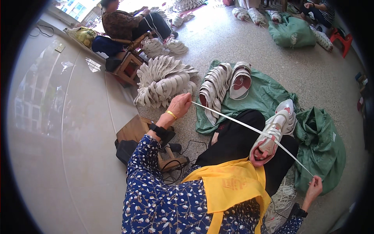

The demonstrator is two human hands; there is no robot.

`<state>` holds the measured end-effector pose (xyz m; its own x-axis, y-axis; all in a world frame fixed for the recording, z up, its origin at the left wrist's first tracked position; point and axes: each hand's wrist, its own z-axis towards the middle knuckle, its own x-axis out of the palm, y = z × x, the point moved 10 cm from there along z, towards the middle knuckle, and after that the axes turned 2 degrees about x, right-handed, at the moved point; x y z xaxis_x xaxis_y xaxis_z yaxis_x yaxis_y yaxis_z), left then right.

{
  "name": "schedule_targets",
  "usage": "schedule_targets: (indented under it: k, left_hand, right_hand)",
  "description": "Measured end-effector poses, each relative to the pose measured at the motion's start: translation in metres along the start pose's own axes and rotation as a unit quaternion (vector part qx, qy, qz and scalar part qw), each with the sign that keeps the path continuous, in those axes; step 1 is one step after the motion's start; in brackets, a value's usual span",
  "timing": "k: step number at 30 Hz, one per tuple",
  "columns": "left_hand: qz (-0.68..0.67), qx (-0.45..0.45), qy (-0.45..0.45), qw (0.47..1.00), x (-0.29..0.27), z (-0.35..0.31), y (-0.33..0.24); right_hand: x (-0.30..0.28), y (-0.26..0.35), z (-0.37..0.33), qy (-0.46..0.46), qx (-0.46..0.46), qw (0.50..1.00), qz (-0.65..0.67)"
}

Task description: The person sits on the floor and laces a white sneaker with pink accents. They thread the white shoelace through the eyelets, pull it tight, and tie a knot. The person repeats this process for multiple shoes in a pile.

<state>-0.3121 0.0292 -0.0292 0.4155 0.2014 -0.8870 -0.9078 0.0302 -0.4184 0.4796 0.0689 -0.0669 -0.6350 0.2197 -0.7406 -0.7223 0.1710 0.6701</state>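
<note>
A white and pink shoe upper [277, 121] rests across my lap, its pink-edged opening toward me and its toe pointing away. One white shoelace [230, 118] passes through it and is stretched taut to both sides. Up and to the left, my left hand [180, 105] is closed around one end of the lace. My right hand [314, 186], low on the right, pinches the other end. More pale uppers seem to sit just beneath or behind the one on my lap. A yellow apron [230, 187] covers my front.
Stacked shoe uppers [213, 89] stand on a green sheet [257, 84] ahead, with a large heap of uppers [163, 80] to its left. A green sack [319, 152] stands at right, a wooden stool [134, 130] at left. Loose laces [282, 201] lie low right. A seated person [124, 23] works far left.
</note>
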Motion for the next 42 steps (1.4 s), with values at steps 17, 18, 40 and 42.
schedule_targets:
  k: [17, 18, 40, 42]
  left_hand:
    - [0.065, -0.033, 0.041, 0.997, -0.007, 0.007, 0.038]
    - [0.07, -0.037, 0.052, 0.996, -0.004, 0.006, 0.041]
    - [0.026, 0.049, -0.214, 0.975, -0.084, 0.137, -0.121]
    - [0.003, 0.004, -0.133, 0.991, -0.028, 0.103, -0.108]
  right_hand:
    - [-0.011, -0.093, 0.018, 0.02, 0.055, 0.998, -0.019]
    - [-0.008, -0.092, 0.018, 0.035, 0.057, 0.997, -0.024]
    - [-0.001, 0.07, 0.103, 0.031, 0.055, 0.949, 0.308]
    - [0.005, 0.068, 0.073, 0.016, 0.097, 0.923, 0.373]
